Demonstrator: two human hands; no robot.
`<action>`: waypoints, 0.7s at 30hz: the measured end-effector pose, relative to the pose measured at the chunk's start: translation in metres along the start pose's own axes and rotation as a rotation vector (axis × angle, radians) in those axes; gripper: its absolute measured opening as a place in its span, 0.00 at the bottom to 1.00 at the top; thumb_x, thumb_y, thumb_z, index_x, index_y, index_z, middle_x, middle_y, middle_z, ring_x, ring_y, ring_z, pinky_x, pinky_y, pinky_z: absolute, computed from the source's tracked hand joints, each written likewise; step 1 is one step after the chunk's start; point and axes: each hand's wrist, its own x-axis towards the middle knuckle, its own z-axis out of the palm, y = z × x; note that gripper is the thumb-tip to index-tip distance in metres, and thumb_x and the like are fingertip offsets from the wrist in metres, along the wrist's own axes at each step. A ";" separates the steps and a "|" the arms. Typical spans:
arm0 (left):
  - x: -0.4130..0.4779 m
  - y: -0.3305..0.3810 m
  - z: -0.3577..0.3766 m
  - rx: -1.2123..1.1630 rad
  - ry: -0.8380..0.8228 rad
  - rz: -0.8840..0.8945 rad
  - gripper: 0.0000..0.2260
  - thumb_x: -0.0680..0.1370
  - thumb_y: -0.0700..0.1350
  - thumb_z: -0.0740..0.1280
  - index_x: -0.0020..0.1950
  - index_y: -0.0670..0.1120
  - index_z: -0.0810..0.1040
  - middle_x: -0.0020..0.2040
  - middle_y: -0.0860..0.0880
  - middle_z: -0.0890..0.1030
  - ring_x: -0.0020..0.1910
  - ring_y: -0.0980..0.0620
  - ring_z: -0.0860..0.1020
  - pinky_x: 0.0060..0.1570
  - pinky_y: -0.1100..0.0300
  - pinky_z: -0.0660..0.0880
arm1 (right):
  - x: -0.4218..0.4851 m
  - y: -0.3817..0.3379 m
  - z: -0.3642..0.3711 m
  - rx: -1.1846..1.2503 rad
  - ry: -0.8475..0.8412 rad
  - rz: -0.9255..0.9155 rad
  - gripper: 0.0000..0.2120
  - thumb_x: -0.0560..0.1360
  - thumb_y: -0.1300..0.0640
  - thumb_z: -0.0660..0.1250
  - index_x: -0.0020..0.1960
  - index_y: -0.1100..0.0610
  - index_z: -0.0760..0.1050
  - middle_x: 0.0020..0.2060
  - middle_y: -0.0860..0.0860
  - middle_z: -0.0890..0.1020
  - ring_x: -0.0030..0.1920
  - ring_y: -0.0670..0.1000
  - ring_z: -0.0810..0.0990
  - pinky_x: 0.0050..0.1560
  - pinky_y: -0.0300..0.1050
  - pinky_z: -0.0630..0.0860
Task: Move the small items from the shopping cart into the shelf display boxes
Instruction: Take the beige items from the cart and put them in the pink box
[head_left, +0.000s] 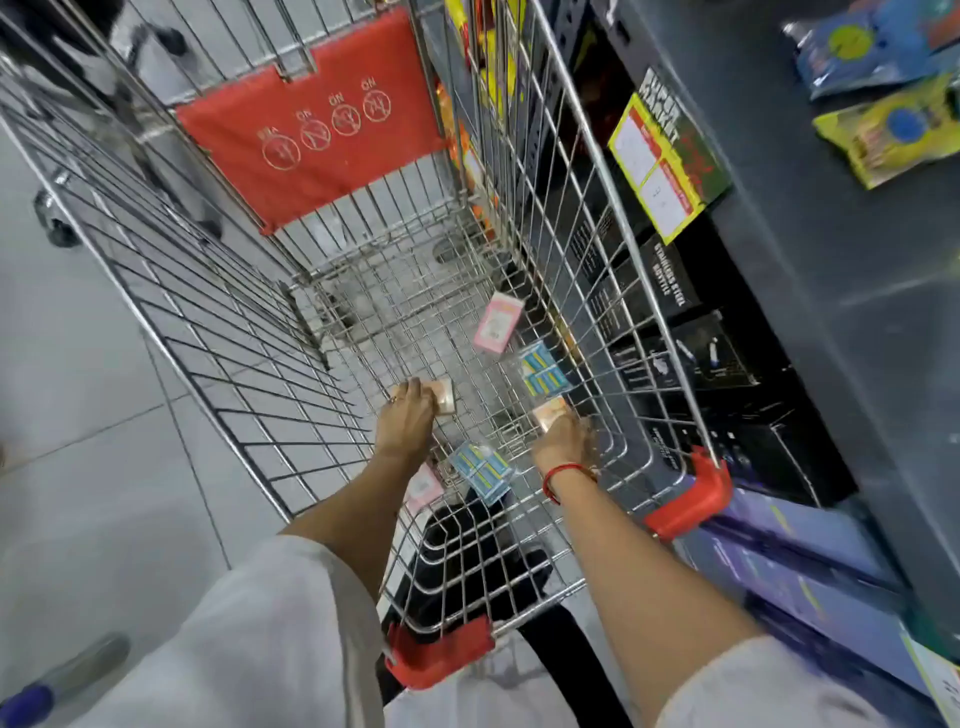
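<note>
Hands reach down into the wire shopping cart (613, 218) in the head view, and we see both arms stretched to its floor. The left hand (404, 422) lies palm down with its fingers curled over a small pale packet (445, 396), whose far edge pokes out beyond the fingertips; we cannot tell whether the packet is lifted or only covered. The right hand (563, 439), with a red band (563, 475) at the wrist, has its fingers closed around an orange packet (549, 413) at the cart's right wall. Just beyond the right hand lies a blue-and-yellow packet (541, 370), and farther off a pink packet (497, 325). Between the two wrists rests another blue packet (480, 470), and beside the left forearm a second pink one (423, 487). Right of the cart stands a dark shelf (831, 249) with black boxes (670, 280).
</note>
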 end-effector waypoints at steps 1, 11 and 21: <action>0.004 0.000 0.000 -0.003 -0.005 -0.025 0.25 0.76 0.35 0.63 0.72 0.39 0.60 0.74 0.39 0.62 0.74 0.43 0.61 0.65 0.48 0.73 | 0.008 -0.001 0.007 -0.014 0.038 0.022 0.22 0.77 0.62 0.63 0.69 0.63 0.63 0.69 0.61 0.69 0.68 0.60 0.68 0.66 0.54 0.69; 0.027 -0.010 0.019 0.087 0.066 -0.013 0.28 0.73 0.45 0.71 0.69 0.40 0.63 0.63 0.39 0.73 0.59 0.41 0.76 0.60 0.44 0.74 | 0.050 0.027 0.045 -0.173 -0.163 0.050 0.19 0.77 0.65 0.61 0.67 0.67 0.65 0.67 0.63 0.70 0.63 0.59 0.73 0.61 0.51 0.74; 0.028 0.010 -0.003 -0.129 -0.005 -0.065 0.24 0.77 0.55 0.62 0.67 0.41 0.65 0.57 0.39 0.74 0.49 0.42 0.78 0.42 0.52 0.78 | 0.032 -0.001 0.022 -0.316 0.157 -0.121 0.21 0.71 0.52 0.71 0.58 0.62 0.73 0.55 0.59 0.79 0.52 0.57 0.80 0.48 0.49 0.79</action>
